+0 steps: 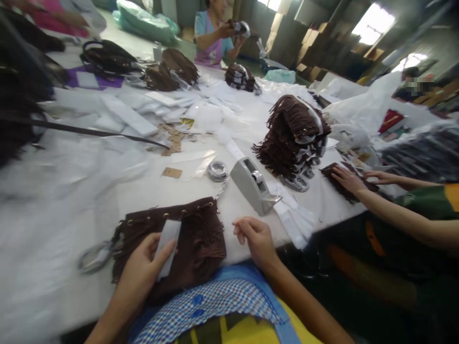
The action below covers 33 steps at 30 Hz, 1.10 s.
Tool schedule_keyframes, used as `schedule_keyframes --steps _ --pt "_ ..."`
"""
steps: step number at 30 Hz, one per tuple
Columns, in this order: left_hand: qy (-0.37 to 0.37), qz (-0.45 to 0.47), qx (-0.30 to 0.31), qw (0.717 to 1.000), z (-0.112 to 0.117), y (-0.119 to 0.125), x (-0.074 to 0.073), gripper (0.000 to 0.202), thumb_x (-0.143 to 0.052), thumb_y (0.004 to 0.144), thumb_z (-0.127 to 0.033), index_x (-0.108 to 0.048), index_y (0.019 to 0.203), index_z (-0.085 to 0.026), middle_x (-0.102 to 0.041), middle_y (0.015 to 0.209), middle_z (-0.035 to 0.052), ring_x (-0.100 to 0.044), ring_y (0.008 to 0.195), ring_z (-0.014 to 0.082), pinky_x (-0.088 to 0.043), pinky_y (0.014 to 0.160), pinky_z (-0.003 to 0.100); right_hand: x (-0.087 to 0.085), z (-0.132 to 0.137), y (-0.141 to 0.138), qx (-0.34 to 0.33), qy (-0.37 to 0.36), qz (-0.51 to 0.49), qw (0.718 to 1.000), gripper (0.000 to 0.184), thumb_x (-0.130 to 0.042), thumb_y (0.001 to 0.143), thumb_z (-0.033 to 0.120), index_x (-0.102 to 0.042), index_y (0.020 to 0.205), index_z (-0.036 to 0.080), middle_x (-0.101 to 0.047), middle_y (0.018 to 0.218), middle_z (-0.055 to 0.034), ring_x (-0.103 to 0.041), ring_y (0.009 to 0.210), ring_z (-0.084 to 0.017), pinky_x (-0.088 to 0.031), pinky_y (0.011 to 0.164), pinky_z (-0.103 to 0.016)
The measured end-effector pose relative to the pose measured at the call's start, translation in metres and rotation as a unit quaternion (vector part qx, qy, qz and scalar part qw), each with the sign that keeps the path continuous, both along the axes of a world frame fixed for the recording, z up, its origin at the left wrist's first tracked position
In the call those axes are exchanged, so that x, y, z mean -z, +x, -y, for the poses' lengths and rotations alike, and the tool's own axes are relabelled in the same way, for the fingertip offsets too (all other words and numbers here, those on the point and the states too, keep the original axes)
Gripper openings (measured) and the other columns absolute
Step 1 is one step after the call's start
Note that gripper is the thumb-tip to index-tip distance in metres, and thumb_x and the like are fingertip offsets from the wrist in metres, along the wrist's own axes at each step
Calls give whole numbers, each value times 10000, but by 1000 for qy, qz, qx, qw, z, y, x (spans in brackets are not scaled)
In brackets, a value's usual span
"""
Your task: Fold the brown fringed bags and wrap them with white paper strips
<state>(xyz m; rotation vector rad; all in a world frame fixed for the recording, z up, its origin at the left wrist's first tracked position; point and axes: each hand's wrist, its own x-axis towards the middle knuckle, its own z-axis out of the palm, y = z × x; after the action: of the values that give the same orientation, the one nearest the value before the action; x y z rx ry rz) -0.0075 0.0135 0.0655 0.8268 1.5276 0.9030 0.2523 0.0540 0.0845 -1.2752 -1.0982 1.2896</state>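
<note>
A dark brown fringed bag (204, 229) with metal eyelets lies on the table in front of me. Over it, my left hand (147, 258) grips a flat white strip (169, 246), thumb on top. My right hand (255, 236) is held to the right of the bag with its fingers curled and pinched together; whatever is between them is too small to make out. Just beyond it stands a grey tape dispenser (253, 186). Wrapped coils of cord extend from the bag: one coil (217, 170) beside the dispenser, another (95, 258) at the left.
A stack of brown fringed bags (292, 134) rises behind the dispenser. White strips (296, 217) lie at the table edge, with a brown card (172, 172) farther left. To my right, a co-worker's hands (349, 181) rest on another bag. Another person (213, 40) works across the table.
</note>
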Motion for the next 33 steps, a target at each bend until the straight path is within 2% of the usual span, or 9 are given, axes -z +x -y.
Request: schedule_keyframes --steps 2,5,8,11,15,19,25,29,33 --pt "29 2 5 1000 0 0 0 461 -707 744 -566 -612 980 -181 -714 796 35 -689 775 235 -511 581 249 -7 -5 -27 -93 -13 15 995 294 -651 860 459 -749 806 187 -665 659 -21 -505 486 -100 -436 537 -257" --pt "58 8 6 998 0 0 0 438 -678 781 -537 -615 1003 -165 -716 847 51 -683 806 239 -515 650 280 -13 -15 -65 -187 -41 10 982 311 -646 853 477 -750 809 187 -671 651 -15 -526 478 -97 -411 499 -228" --pt "86 14 8 996 1 1 -3 392 -660 808 -500 -614 1003 -163 -713 898 58 -676 844 237 -514 714 301 -12 -22 -96 -238 -56 9 970 327 -654 835 480 -734 759 173 -670 635 -12 -525 457 -87 -415 490 -213" --pt "113 15 11 993 2 2 -4 315 -647 834 -455 -607 962 -170 -704 922 50 -666 883 226 -502 774 302 -6 -26 -111 -246 -86 25 965 375 -662 809 507 -686 656 166 -649 576 -7 -518 418 -87 -408 445 -204" --pt "114 9 5 993 5 1 -1 288 -641 847 -440 -589 953 -177 -691 884 29 -659 833 207 -492 744 286 3 -29 -114 -242 -122 75 960 439 -669 786 548 -627 578 164 -616 509 -2 -512 364 -88 -375 376 -193" --pt "101 24 2 995 6 -1 1 293 -638 853 -446 -577 952 -177 -670 825 12 -635 781 186 -470 697 261 10 -32 -109 -280 -133 103 945 526 -611 809 627 -637 594 147 -596 487 -1 -500 340 -76 -357 346 -176" --pt "74 67 -2 995 6 -2 -5 315 -652 840 -461 -583 945 -172 -666 807 18 -610 752 177 -442 649 241 11 -40 -101 -352 -232 -31 906 562 -683 718 674 -652 661 116 -630 572 -12 -534 413 -58 -402 405 -154" --pt "57 88 -3 995 6 -3 -6 325 -658 839 -463 -582 960 -171 -658 797 12 -596 747 164 -431 641 227 15 -41 -97 -363 -246 -86 895 506 -723 722 610 -656 718 109 -648 635 -17 -567 474 -56 -448 467 -151" --pt "53 96 -4 994 5 -3 -5 329 -671 828 -462 -590 954 -169 -656 786 13 -588 742 158 -430 636 218 20 -40 -98 -364 -234 -70 899 495 -689 753 609 -631 728 117 -641 634 -14 -575 477 -69 -473 471 -167"
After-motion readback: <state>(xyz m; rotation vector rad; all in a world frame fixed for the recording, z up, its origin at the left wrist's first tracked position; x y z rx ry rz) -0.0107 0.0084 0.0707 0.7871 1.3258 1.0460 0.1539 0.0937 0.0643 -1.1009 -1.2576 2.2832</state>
